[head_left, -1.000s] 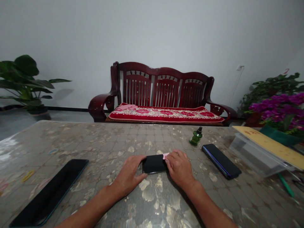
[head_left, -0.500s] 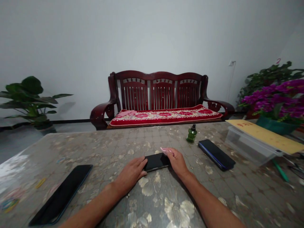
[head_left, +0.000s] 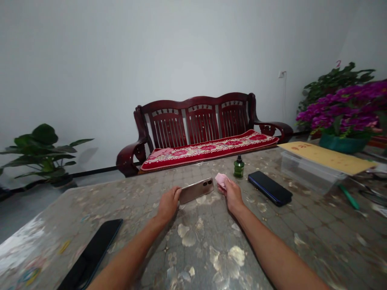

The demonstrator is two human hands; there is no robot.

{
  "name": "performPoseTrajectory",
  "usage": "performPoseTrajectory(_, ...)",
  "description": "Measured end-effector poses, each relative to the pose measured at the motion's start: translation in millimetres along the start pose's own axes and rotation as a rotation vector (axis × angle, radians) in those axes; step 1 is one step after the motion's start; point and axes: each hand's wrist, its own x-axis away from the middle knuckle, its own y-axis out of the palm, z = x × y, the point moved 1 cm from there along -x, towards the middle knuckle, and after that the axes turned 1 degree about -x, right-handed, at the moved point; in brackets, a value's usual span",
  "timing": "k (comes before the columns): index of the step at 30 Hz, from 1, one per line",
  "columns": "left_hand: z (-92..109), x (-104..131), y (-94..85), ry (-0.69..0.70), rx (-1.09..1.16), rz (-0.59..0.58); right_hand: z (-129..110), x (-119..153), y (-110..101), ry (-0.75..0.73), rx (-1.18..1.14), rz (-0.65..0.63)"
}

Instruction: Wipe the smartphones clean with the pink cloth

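Note:
My left hand (head_left: 168, 203) grips one end of a smartphone (head_left: 195, 191), holding it sideways above the table. Its pale gold back faces me, with two dark camera lenses at the right end. My right hand (head_left: 232, 194) is closed on a crumpled pink cloth (head_left: 222, 179), just right of the phone and apart from it. A small green bottle (head_left: 238, 167) with a black top stands upright behind my right hand. Right of that hand lies a dark phone (head_left: 270, 188), and another black phone (head_left: 93, 251) lies beside my left forearm.
The table (head_left: 163, 257) has a flowered, glossy cover. At the right are a clear plastic box (head_left: 308, 171) under a yellow sheet (head_left: 328, 157), a green-handled tool (head_left: 349, 197) and purple flowers (head_left: 338, 106). Colourful bands (head_left: 30, 276) lie at the left. A wooden bench (head_left: 196, 121) stands behind.
The phone has been turned from screen side to back side and raised. My right hand has let go of its right end and moved away to the right with the pink cloth. The view has tilted.

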Motion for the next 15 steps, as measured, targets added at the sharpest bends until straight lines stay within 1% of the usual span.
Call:
performPoseTrajectory(3, -1, -8, 6.8, -0.063, 0.017, 0.029, 1, -4, -3, 0.046, -0.041, 0.005)
performPoseTrajectory(6, -5, -11, 13.1, -0.137, 0.044, 0.015, 0, -6, -4, 0.071, -0.068, 0.0)
performPoseTrajectory(9, -7, -8, 19.0, -0.216, 0.087, -0.05, 0, -5, -3, 0.092, -0.077, -0.015)
performPoseTrajectory(11, -7, -6, 21.1, -0.245, 0.111, -0.106, 1, -5, -2, 0.105, -0.076, -0.023)
performPoseTrajectory(15, 2, -2, 19.4, -0.231, 0.109, -0.191, 1, -5, -1, 0.121, -0.07, -0.036)
